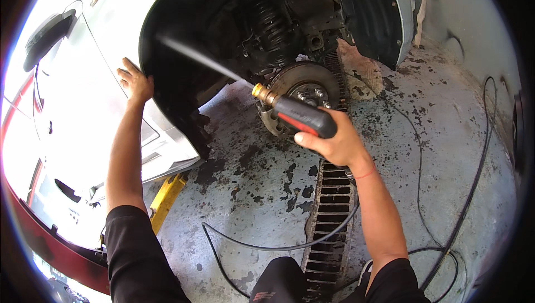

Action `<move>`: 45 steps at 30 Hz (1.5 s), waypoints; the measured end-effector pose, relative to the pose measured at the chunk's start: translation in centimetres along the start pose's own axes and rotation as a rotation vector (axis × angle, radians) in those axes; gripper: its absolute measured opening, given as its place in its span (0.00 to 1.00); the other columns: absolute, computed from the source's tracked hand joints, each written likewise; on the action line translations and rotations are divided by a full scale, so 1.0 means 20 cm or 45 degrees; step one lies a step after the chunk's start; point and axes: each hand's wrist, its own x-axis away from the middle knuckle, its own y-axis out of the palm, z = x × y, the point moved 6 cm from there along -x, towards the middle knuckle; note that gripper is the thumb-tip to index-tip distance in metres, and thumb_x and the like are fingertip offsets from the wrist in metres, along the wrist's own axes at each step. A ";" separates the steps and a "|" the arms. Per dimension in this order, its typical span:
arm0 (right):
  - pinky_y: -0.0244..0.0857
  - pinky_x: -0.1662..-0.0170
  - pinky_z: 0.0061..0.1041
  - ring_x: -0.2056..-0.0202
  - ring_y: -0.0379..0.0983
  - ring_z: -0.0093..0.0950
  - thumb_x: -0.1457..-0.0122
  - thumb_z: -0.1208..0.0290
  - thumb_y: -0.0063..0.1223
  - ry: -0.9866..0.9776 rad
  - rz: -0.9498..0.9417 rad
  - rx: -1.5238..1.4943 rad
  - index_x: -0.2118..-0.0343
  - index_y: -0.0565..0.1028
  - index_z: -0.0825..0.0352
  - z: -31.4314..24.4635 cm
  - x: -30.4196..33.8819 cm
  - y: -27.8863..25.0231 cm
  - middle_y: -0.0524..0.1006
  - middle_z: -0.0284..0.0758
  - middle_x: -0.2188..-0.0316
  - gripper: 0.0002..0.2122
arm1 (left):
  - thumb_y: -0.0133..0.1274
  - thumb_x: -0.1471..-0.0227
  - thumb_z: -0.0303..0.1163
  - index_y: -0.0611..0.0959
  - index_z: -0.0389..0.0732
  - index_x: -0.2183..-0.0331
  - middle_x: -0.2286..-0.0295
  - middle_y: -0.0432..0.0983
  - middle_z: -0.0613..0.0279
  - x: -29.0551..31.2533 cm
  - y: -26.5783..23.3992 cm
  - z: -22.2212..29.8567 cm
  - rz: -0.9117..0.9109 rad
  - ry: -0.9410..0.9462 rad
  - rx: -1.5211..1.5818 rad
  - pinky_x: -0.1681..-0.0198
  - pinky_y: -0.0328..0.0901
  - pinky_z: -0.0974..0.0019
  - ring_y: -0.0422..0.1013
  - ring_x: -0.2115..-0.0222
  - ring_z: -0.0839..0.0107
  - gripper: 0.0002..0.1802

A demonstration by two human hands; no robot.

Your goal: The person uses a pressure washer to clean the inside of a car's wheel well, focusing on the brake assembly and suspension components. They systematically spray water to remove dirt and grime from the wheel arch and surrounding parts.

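My right hand (334, 142) grips a black and red spray gun (301, 116) with a brass nozzle (261, 92). A thin jet of water (195, 57) shoots up and left from the nozzle into the black wheel arch (167, 74). Just behind the gun sits a bare brake disc with wheel studs (312, 83), the wheel being off. Above it a dark coil spring (273, 22) shows inside the arch. My left hand (135, 82) lies flat on the white car body (95, 108) at the arch's left edge.
A metal drain grate (329, 214) runs down the stained concrete floor (446, 136). Black hoses (262, 244) loop across the floor at the bottom and right (473, 180). A yellow lift arm (166, 198) sticks out under the car. My knee (278, 280) is at the bottom edge.
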 end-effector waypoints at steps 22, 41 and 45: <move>0.68 0.61 0.25 0.69 0.72 0.22 0.51 0.62 0.68 -0.004 -0.093 0.053 0.63 0.80 0.70 -0.06 0.01 0.09 0.79 0.33 0.72 0.17 | 0.58 0.47 0.35 0.22 0.37 0.34 0.38 0.18 0.13 -0.01 -0.07 -0.01 -0.304 -0.028 -0.043 0.33 0.36 0.31 0.33 0.37 0.12 0.64; 0.70 0.61 0.29 0.71 0.77 0.29 0.51 0.62 0.66 0.199 -0.277 0.262 0.62 0.81 0.70 -0.06 0.03 0.27 0.81 0.40 0.74 0.18 | 0.51 0.39 0.45 0.22 0.41 0.34 0.37 0.17 0.16 -0.05 -0.04 -0.03 -0.313 -0.062 -0.057 0.33 0.39 0.30 0.33 0.37 0.12 0.60; 0.71 0.60 0.30 0.71 0.77 0.30 0.51 0.62 0.66 0.219 -0.248 0.302 0.62 0.81 0.71 -0.01 0.03 0.29 0.81 0.39 0.74 0.18 | 0.58 0.43 0.42 0.22 0.39 0.34 0.37 0.18 0.15 -0.03 -0.05 -0.02 -0.282 -0.051 -0.103 0.33 0.42 0.30 0.33 0.37 0.12 0.65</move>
